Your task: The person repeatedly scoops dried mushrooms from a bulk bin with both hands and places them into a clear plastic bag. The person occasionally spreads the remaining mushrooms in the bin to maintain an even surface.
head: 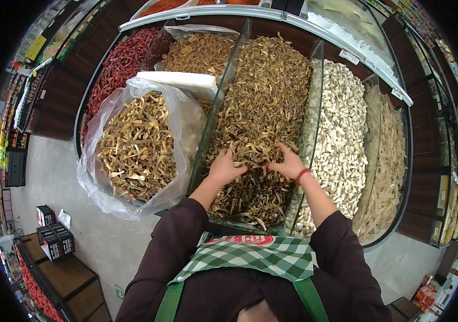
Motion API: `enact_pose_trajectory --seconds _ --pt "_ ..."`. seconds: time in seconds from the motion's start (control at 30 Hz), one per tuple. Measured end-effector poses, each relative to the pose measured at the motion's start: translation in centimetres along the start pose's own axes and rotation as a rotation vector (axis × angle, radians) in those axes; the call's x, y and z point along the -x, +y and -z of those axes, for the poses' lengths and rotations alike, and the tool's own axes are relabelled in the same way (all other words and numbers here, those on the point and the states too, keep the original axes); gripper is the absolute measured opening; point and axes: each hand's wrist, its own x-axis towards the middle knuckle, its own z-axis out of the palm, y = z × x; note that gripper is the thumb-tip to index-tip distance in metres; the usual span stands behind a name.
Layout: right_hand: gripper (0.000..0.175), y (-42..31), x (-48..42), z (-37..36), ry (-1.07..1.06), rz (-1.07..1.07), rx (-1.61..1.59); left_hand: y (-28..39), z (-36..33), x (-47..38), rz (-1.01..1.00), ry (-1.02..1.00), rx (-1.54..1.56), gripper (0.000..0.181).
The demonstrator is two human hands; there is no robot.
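Both of my hands reach into dried brown mushroom pieces (271, 88) heaped in the middle bin. My left hand (225, 167) has its fingertips in the pile, thumb pointing right. Opposite it, my right hand (287, 163), with a red cord bracelet (303, 176) at the wrist, also has its fingers at the pieces. A loose clump (253, 155) lies between the hands; whether the fingers grip it is hard to tell. To the left, an open clear plastic bag (132, 213) holds larger dried mushroom pieces (138, 149).
Glass dividers (321, 100) flank the middle bin. White dried slices (341, 133) and pale flat strips (386, 169) fill bins at right. Dried red chillies (126, 60) lie far left, near a white foam block (178, 78). Black baskets (55, 241) stand lower left.
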Motion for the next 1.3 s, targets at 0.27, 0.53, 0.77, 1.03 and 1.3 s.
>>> enact_pose_trajectory --seconds 0.27,0.53,0.77,1.03,1.3 --pt "0.104 3.6 -4.8 -0.3 0.11 -0.359 0.031 -4.3 -1.3 0.4 0.218 -0.001 0.081 0.112" --pt "0.091 3.8 -5.2 -3.3 0.211 -0.209 -0.258 -3.9 -1.0 -0.9 0.172 -0.109 0.228 0.118" --pt "0.048 -1.7 2.4 -9.2 0.493 0.242 -0.077 -0.4 -3.3 3.0 -0.144 0.066 0.14 0.107" --pt "0.037 0.6 0.3 -4.6 0.437 0.232 -0.177 -4.2 -3.1 4.5 0.075 0.032 0.173 0.109" --pt "0.086 3.2 -9.1 -2.7 0.175 -0.374 -0.229 -6.9 -3.6 3.4 0.294 -0.156 0.249 0.129"
